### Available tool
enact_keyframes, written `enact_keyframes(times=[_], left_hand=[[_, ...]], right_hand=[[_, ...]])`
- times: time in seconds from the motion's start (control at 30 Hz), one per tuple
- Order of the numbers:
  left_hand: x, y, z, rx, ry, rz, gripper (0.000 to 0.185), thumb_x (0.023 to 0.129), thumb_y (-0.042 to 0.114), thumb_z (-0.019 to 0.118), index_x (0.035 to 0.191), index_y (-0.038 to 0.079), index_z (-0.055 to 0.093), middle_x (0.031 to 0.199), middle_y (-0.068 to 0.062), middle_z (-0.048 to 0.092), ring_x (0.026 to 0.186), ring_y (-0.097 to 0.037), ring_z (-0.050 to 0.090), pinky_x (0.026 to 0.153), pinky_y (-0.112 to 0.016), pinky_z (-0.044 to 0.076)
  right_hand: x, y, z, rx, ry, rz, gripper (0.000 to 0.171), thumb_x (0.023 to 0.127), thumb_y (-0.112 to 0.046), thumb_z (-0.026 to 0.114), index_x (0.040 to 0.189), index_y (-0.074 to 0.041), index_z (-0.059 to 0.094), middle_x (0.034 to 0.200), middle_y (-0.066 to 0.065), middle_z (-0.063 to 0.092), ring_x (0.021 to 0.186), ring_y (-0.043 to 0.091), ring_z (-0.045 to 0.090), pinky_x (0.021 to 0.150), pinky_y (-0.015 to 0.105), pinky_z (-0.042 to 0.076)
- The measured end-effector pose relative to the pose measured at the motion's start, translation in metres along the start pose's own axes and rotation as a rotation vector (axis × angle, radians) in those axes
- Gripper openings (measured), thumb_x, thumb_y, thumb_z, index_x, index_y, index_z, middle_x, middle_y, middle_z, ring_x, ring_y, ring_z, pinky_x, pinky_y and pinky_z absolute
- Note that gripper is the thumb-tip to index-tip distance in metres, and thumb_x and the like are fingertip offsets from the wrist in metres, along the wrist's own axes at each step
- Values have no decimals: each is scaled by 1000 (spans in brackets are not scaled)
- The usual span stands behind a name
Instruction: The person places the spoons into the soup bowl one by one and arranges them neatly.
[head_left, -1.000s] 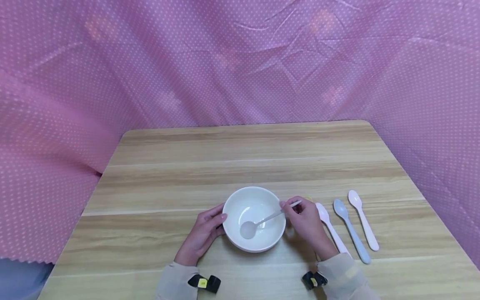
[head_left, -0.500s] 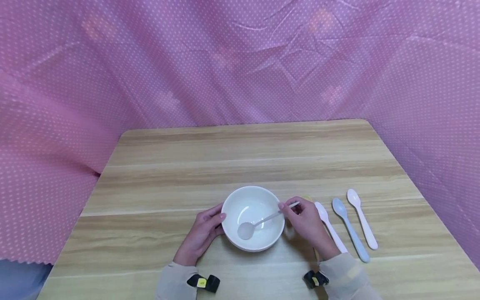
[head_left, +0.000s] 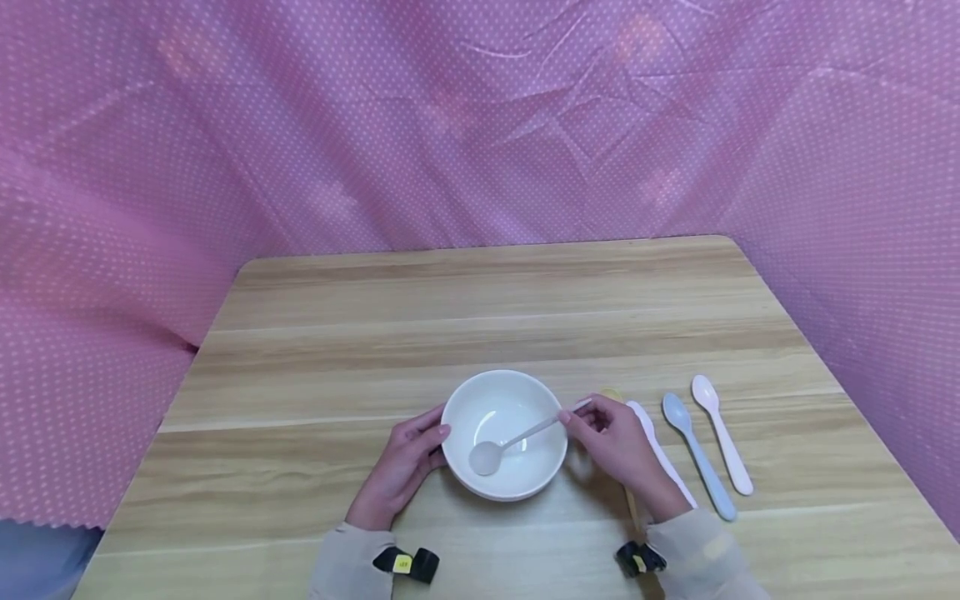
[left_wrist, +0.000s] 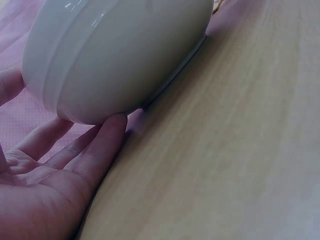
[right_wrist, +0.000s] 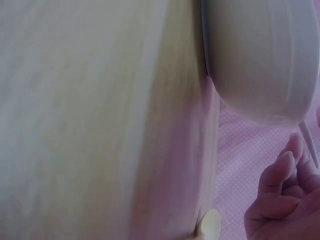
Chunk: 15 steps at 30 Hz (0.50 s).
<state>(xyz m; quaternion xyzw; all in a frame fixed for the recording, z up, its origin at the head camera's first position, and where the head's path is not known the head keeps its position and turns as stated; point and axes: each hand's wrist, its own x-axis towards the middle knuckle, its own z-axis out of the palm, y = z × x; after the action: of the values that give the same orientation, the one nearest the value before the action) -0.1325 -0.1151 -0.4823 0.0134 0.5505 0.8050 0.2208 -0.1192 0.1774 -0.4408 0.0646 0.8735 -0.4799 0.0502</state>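
Observation:
In the head view a white bowl (head_left: 517, 393) stands on the table near its front. My left hand (head_left: 405, 467) holds its left side, thumb at the rim and fingertips against the lower outer wall, as the left wrist view of the bowl (left_wrist: 130, 55) shows. A pale grey spoon (head_left: 486, 458) slants into the bowl, its round head low inside, left of the middle. At the bowl's right rim my right hand (head_left: 618, 450) pinches the spoon's handle between thumb and fingers. The right wrist view shows part of that handle (right_wrist: 309, 142) beside the fingers.
Right of the right hand lie a white spoon (head_left: 660, 450), a blue spoon (head_left: 699, 458) and another white spoon (head_left: 723, 437). A yellowish spoon (head_left: 632, 508) is partly hidden under the right hand. Pink dotted cloth (head_left: 480, 125) hangs around the wooden table (head_left: 360, 333).
The spoon's head has shifted slightly left inside the bowl. My right wrist has moved a little right, showing more of the yellowish spoon's handle. The left hand keeps its place on the bowl.

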Motion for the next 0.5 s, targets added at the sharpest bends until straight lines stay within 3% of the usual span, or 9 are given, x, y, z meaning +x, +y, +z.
enact_keyframes(times=[0.23, 0.5], left_hand=[[-1, 1, 0, 9, 2, -3, 56, 92, 17, 58, 142, 3, 37, 146, -17, 40, 107, -16, 62, 85, -32, 54], [0, 0, -1, 13, -6, -1, 56, 92, 17, 57, 142, 3, 37, 146, -17, 40, 109, -17, 61, 86, -33, 54]], right_hand=[[-4, 1, -4, 19, 21, -40, 24, 84, -32, 71, 86, -8, 66, 74, 2, 59, 70, 14, 51, 58, 21, 44], [-7, 9, -11, -6, -16, -37, 25, 84, -34, 70, 88, -10, 65, 77, 3, 58, 72, 16, 51, 57, 21, 44]])
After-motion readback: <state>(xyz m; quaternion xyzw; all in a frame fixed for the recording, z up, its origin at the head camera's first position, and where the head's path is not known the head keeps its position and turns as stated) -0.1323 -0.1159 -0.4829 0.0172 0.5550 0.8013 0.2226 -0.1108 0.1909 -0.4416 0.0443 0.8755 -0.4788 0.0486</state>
